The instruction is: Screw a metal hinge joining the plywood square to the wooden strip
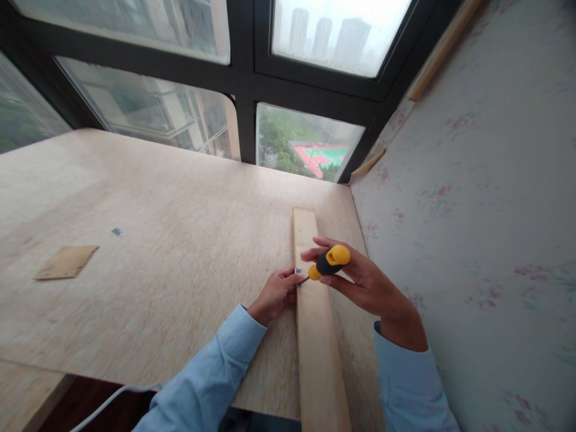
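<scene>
A long pale wooden plank [317,336] lies on the marble-patterned tabletop [171,264], running away from me near the right wall. My right hand [360,279] is closed round a yellow-and-black screwdriver [330,262], whose tip points left at a small metal bracket [297,272] on the plank's left edge. My left hand [274,294] pinches that bracket against the plank with its fingertips. Both arms wear light blue sleeves.
A thin square of plywood [66,262] lies at the left of the tabletop, and a small metal piece [117,232] lies beyond it. Dark-framed windows [245,84] stand behind the tabletop. A floral-papered wall [472,228] closes the right side. A white cable [103,403] hangs below the near edge.
</scene>
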The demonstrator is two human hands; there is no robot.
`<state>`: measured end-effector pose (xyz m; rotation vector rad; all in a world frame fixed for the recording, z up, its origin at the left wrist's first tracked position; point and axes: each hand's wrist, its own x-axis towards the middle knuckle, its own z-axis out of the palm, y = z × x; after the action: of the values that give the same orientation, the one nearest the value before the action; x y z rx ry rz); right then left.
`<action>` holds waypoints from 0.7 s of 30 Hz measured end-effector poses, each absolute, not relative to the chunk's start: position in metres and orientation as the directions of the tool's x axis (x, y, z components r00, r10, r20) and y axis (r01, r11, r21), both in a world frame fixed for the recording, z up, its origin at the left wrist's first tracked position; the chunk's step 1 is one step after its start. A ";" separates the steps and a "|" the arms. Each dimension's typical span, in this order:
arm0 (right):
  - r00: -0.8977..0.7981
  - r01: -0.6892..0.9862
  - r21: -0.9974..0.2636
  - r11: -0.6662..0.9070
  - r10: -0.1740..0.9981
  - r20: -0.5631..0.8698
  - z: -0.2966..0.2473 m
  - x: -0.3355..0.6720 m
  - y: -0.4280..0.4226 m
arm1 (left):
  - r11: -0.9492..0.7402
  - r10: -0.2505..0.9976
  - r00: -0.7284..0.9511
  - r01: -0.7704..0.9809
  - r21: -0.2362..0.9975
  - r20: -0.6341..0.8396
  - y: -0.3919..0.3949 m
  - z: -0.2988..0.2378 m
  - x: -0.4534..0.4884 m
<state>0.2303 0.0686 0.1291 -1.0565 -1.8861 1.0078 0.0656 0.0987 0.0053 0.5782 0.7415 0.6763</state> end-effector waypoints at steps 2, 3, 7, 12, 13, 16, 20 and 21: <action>-0.322 0.398 -0.841 0.368 0.914 0.248 0.129 0.229 0.070 | 0.652 0.721 0.553 -0.337 0.679 -0.418 0.099 0.005 0.066; -0.261 0.461 -0.802 0.380 0.922 0.286 0.129 0.227 0.071 | 0.656 0.718 0.553 -0.333 0.677 -0.423 0.099 0.005 0.066; -0.098 0.624 -0.691 0.366 0.913 0.395 0.124 0.221 0.075 | 0.646 0.726 0.547 -0.335 0.686 -0.416 0.098 0.008 0.066; -0.222 0.542 -0.730 0.417 0.909 0.354 0.117 0.220 0.075 | 0.639 0.726 0.556 -0.331 0.694 -0.404 0.097 0.010 0.065; -0.262 0.486 -0.764 0.426 0.904 0.338 0.117 0.220 0.075 | 0.641 0.725 0.555 -0.330 0.693 -0.407 0.097 0.009 0.065; -0.381 0.276 -0.871 0.405 0.879 0.288 0.115 0.219 0.074 | 0.645 0.725 0.552 -0.336 0.686 -0.412 0.098 0.008 0.066; -0.403 0.272 -0.892 0.362 0.884 0.236 0.119 0.218 0.073 | 0.640 0.730 0.546 -0.336 0.691 -0.411 0.097 0.007 0.066; -0.377 0.329 -0.866 0.377 0.893 0.245 0.121 0.218 0.073 | 0.638 0.731 0.546 -0.333 0.694 -0.409 0.097 0.007 0.066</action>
<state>0.2175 0.0730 0.1209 -1.0568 -1.8930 0.9615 0.0664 0.0973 0.0075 0.5959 0.7492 0.6768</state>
